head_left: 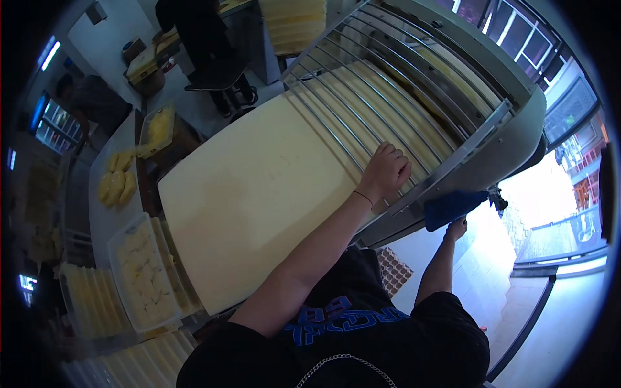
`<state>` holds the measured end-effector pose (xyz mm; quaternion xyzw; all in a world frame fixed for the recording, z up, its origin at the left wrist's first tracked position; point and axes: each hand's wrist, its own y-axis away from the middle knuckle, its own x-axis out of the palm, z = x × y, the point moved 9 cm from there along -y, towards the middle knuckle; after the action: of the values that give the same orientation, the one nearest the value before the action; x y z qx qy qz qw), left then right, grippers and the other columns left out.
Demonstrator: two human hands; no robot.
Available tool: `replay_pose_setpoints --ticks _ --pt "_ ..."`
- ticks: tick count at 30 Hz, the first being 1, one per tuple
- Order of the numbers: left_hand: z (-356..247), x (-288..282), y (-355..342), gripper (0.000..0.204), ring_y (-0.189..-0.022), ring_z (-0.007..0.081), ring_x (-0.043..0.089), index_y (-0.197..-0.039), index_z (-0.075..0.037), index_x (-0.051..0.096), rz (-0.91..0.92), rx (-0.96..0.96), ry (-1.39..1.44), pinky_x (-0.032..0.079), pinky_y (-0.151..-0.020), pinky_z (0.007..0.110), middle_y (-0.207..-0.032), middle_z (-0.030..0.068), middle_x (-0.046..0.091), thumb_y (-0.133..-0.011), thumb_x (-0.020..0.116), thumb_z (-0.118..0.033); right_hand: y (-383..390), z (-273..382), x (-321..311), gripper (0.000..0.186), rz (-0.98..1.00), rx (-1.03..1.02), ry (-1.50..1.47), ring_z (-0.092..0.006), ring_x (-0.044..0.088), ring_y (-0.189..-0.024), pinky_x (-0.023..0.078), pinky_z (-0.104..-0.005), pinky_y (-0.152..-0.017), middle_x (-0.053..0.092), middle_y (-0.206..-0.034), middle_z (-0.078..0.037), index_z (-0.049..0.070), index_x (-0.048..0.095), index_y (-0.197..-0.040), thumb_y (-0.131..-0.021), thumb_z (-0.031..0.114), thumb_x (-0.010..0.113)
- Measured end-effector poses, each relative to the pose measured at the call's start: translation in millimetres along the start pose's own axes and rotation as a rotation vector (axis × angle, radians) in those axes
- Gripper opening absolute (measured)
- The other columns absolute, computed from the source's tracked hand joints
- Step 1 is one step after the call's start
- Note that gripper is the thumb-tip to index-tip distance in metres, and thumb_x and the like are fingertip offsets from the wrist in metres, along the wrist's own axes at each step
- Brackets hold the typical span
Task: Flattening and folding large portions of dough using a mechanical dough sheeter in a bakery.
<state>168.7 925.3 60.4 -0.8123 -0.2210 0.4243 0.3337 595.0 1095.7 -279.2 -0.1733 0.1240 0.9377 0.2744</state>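
In front of me is a dough sheeter [517, 145] with a wide cream belt [252, 174] running out to the left. A metal bar guard [343, 107] slants over the belt near the rollers. My left hand [386, 171] is closed around the guard's lower bars, its arm stretched across the belt. Low on the machine's near right side, my right hand [457, 228] is closed beside a blue cloth-like piece [453, 208]. What its fingers hold, if anything, is too small and partly hidden to make out.
Left of the belt stand a tray of cut dough pieces [142, 271], ridged plastic trays [94, 301], and several dough lumps [118, 178] on a white table [107, 223]. A bin [157, 129] holds more dough. Two people work at the back. A bright doorway [537, 194] lies right.
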Motion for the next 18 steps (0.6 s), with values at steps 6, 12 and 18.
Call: replay_pose_setpoints --ticks 6,12,18 --pt "1.4 -6.2 1.4 0.022 -0.077 0.0255 0.049 -0.067 -0.006 0.060 -0.013 -0.014 -0.016 0.039 -0.088 0.035 -0.071 0.0086 0.058 -0.086 0.056 -0.015 13.0 10.5 5.7 0.052 0.012 -0.086 -0.066 -0.0306 0.065 -0.084 0.049 -0.0381 -0.079 0.070 -0.094 -0.018 -0.005 0.066 -0.103 -0.098 0.043 0.046" --pt "1.7 -12.1 1.5 0.021 -0.076 0.0256 0.049 -0.066 -0.006 0.059 -0.030 -0.024 -0.018 0.039 -0.088 0.035 -0.072 0.0084 0.059 -0.085 0.057 -0.015 20.1 10.4 10.3 0.051 0.020 -0.074 -0.074 -0.0296 0.065 -0.083 0.049 -0.0375 -0.078 0.070 -0.094 -0.018 -0.004 0.066 -0.103 -0.098 0.043 0.047" --pt "-3.9 18.1 -2.3 0.013 -0.070 0.0255 0.048 -0.065 -0.009 0.053 0.029 0.027 0.103 0.039 -0.078 0.036 -0.064 0.0060 0.051 -0.075 0.060 -0.012 -25.4 -38.5 -19.4 0.047 -0.209 -0.156 0.105 -0.0347 0.064 -0.094 0.048 -0.0408 -0.084 0.070 -0.103 -0.016 0.003 0.068 -0.108 -0.097 0.044 0.047"
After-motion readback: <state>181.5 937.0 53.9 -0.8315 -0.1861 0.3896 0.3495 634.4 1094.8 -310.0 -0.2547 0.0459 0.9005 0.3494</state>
